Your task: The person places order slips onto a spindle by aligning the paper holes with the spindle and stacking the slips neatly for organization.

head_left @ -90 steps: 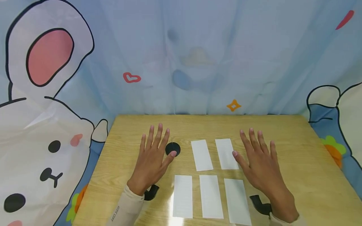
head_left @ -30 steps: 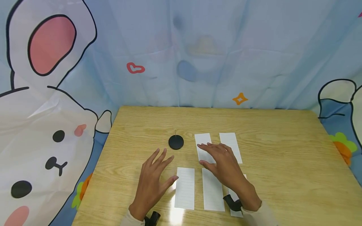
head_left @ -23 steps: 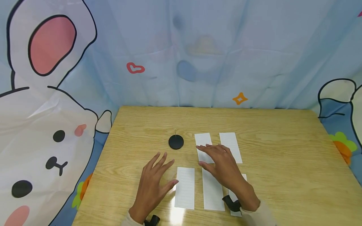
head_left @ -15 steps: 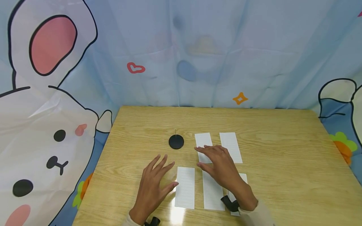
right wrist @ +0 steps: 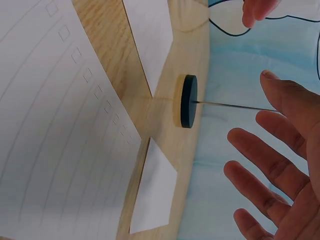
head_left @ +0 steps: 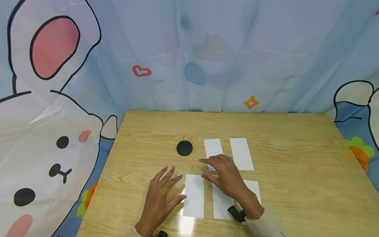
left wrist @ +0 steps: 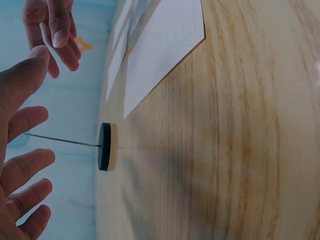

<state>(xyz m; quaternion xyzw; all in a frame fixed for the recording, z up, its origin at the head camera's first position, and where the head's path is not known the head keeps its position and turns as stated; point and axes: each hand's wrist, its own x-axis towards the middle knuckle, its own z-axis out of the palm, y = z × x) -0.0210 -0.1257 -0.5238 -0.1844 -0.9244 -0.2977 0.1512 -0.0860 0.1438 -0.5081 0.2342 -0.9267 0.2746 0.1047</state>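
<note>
My left hand (head_left: 160, 199) hovers left of the front-left paper slip (head_left: 193, 197), fingers spread and loosely bent, holding nothing. Over the gap between the back-left slip (head_left: 212, 146) and the front-middle slip (head_left: 222, 205) is my right hand (head_left: 226, 174), fingers relaxed, thumb apart. A paper spike stands beyond both hands, with a round black base (head_left: 184, 148) and a thin upright metal rod (right wrist: 235, 106). In the right wrist view, the nearest slip (right wrist: 55, 130) shows ruled lines and small checkboxes. My right forearm partly hides the front-right slip (head_left: 252, 188).
A back-right slip (head_left: 242, 154) lies flat on the wooden table (head_left: 302, 164). The table's far edge meets a blue curtain (head_left: 266, 59) with cartoon prints. Light glares off the table (head_left: 186, 226) near the front-left slip.
Over three seconds my right hand moves left from beside the slips to above them. My left hand draws back from the paper spike. Lately both drift slightly; the slips and spike stay put.
</note>
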